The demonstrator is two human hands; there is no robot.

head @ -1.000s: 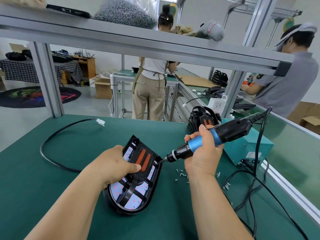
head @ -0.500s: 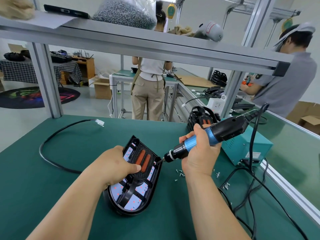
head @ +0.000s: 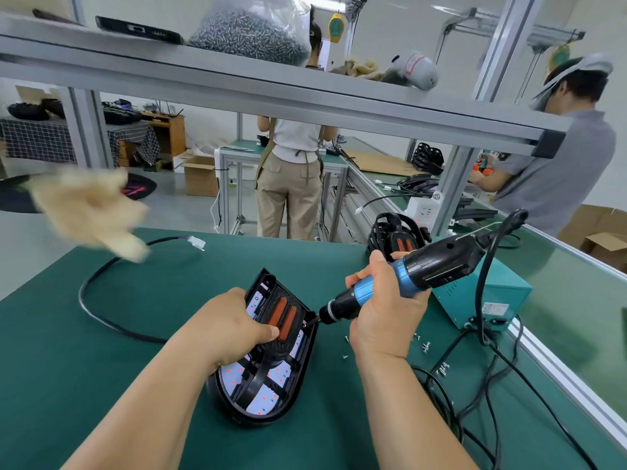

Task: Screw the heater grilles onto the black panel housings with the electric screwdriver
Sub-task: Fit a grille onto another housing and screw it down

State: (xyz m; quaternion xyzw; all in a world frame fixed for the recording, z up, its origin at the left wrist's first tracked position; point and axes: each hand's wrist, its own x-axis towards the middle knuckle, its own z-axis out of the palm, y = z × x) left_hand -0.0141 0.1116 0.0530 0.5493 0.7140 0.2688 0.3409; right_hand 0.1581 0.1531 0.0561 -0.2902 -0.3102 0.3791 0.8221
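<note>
Left hand (head: 227, 330) grips the black oval panel housing (head: 258, 418) steady; right hand (head: 383, 320) clutches the blue-and-black electric screwdriver (head: 437, 266), bit seated between them.

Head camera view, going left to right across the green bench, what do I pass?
Black cable → black panel housing → right hand gripping the electric screwdriver → teal power box.

At the left hand (head: 230, 330): black housing (head: 307, 359), orange bars (head: 283, 315), white panel (head: 263, 400) dotted red. In the right hand (head: 386, 320): blue-and-black screwdriver (head: 424, 269). Beneath both, a dark green table (head: 84, 385).
</note>
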